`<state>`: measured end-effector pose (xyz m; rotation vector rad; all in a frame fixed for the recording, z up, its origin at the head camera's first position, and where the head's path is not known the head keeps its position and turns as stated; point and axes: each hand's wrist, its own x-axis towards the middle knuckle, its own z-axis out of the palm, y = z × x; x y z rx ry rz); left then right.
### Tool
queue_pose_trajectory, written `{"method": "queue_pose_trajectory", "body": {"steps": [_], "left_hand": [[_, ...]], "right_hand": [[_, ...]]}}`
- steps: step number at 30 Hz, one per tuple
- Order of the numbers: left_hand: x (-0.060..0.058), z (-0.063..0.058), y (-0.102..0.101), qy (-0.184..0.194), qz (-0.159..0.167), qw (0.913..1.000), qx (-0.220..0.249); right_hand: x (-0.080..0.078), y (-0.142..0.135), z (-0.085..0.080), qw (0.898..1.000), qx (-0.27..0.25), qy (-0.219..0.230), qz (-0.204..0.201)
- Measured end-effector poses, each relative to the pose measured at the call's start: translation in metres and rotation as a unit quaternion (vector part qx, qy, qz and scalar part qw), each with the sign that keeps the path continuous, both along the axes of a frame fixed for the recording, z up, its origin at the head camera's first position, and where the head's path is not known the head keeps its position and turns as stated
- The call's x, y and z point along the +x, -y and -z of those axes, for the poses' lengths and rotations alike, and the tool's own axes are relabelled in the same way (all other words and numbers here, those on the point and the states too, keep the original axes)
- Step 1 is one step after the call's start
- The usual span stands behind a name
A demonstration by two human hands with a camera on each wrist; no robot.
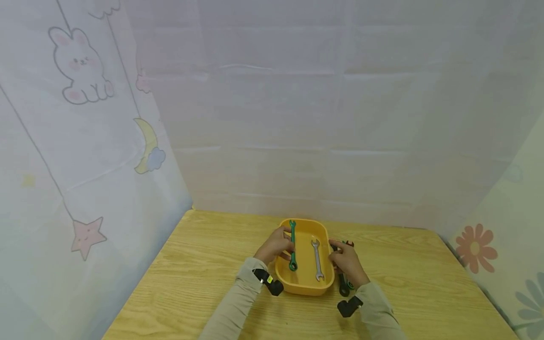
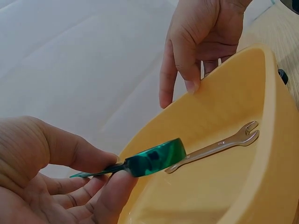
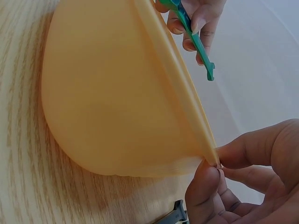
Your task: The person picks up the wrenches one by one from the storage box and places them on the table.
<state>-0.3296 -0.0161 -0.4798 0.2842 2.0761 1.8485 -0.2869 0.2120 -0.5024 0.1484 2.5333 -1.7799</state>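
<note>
My left hand (image 1: pixel 277 245) pinches a green wrench (image 1: pixel 293 245) between thumb and fingers, above the left part of a yellow plastic bin (image 1: pixel 303 289). In the left wrist view the green wrench's ring end (image 2: pixel 156 157) points towards the bin's inside. A silver open-ended wrench (image 1: pixel 317 260) lies on the bin's floor, to the right. The right hand (image 1: pixel 347 260) grips the bin's right rim; in the right wrist view its thumb and fingers (image 3: pixel 204 182) pinch the rim's edge.
Beside the bin's right side, partly under my right hand, lie several more wrenches, among them a black one (image 1: pixel 343 285). The wooden table (image 1: pixel 204 283) meets a pale curtain (image 1: pixel 272 141) at the back and printed sheets at both sides.
</note>
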Motion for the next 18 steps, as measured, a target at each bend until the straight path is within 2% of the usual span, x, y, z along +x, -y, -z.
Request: {"method": "queue_pose_trajectory", "body": {"steps": [11,18], "left_hand": [[-0.0025,0.0018,0.0038,-0.004,0.006,0.9999,0.01],[-0.0021,-0.0021,0.0081,-0.005,-0.012,0.9999,0.0]], "right_hand": [[-0.0011,-0.0013,0.0006,1.0,0.007,-0.004,-0.002],[-0.001,-0.0016,0.0013,1.0,0.005,-0.002,0.006]]}}
